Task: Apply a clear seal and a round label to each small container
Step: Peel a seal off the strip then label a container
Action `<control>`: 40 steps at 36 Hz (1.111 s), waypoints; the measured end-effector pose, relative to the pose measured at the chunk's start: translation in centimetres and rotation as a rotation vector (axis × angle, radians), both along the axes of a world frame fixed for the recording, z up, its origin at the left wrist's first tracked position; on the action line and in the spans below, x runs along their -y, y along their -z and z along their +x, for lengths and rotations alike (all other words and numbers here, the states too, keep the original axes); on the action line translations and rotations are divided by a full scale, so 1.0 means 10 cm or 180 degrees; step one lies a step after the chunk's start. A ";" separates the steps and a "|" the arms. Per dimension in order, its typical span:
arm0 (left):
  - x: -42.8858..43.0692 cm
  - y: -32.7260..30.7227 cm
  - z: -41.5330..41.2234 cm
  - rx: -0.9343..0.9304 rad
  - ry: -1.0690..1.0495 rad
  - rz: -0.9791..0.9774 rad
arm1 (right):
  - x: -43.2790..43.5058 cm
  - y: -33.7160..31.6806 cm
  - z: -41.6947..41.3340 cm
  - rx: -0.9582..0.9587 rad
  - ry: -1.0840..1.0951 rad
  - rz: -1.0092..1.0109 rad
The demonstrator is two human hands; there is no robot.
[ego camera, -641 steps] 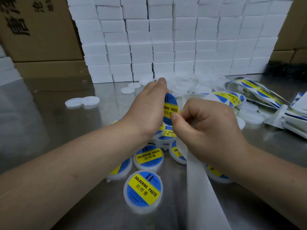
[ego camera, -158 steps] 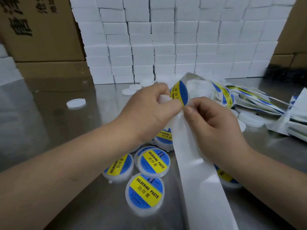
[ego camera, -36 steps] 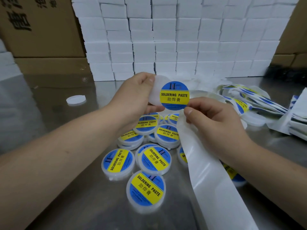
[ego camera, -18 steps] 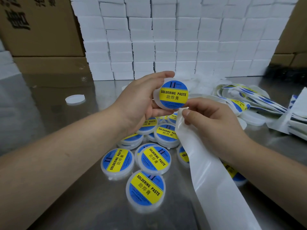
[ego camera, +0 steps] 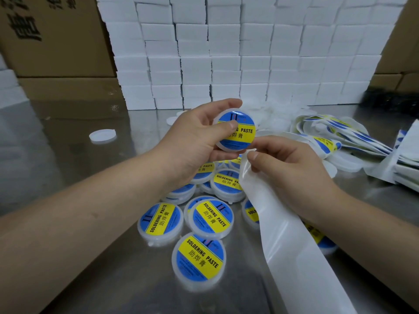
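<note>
From here I see a loose lid (ego camera: pixel 102 135) lying well left of the pile (ego camera: pixel 210 217) of labelled tubs. Above the pile, the left hand (ego camera: pixel 192 137) curls round a tub (ego camera: pixel 226 147), with the thumb pressing its label (ego camera: pixel 243 132). Just right of that, the right hand (ego camera: pixel 290 168) pinches the top of the backing strip (ego camera: pixel 283 234), which hangs down across the pile's right edge. Label sheets (ego camera: pixel 340 137) lie far right of the pile.

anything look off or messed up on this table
Nothing looks damaged or spilled. The label on the container in the left hand looks flat and centred. The finished containers lie in a loose, overlapping heap, and one white lid sits alone off to the left. The right hand pinches the backing strip.
</note>
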State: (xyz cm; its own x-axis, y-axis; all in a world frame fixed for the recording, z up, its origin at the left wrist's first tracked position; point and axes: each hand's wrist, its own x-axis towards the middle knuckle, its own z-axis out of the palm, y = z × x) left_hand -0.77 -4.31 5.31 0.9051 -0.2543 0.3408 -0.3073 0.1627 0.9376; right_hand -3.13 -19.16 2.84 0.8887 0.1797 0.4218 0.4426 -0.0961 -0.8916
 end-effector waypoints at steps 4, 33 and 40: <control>0.00 0.01 0.00 0.0049 -0.0043 0.0020 | 0.00 0.00 0.00 -0.0007 -0.0008 -0.0023; 0.01 0.03 -0.03 0.0333 -0.0200 0.0330 | 0.02 0.04 0.05 -0.0067 -0.0163 -0.0042; 0.02 0.02 -0.05 0.0413 -0.0282 0.0447 | 0.02 0.05 0.06 -0.0055 -0.0126 -0.0071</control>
